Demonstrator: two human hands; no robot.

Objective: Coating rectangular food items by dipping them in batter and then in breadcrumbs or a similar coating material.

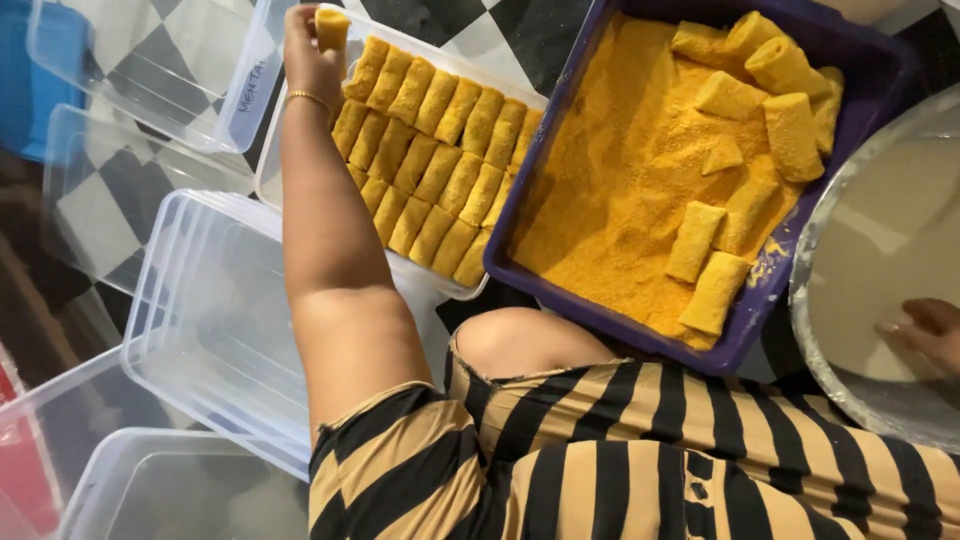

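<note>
left hand (308, 60) pinching breaded roll (332, 29) between fingertips, over clear container's (268, 175) far corner | right hand (925, 335) in pale batter bowl (870, 260), fingers unclear | best lowered gently beside top row (445, 100), crumb unbruised

left hand (312, 55): outstretched, fingers pinched | right hand (925, 332): low, resting

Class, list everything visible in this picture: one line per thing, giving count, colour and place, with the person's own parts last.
Clear tub of crumbed rolls: one, rolls golden in rows, top centre.
Purple tray: one, orange crumbs and about nine rolls, top right.
Metal bowl: one, pale batter, right edge.
Empty clear tubs: several, left side.
Chequered floor: black and white, beneath.
Striped garment: black and tan, bottom.
Left hand: holds one crumbed roll over tub.
Right hand: in bowl.
</note>
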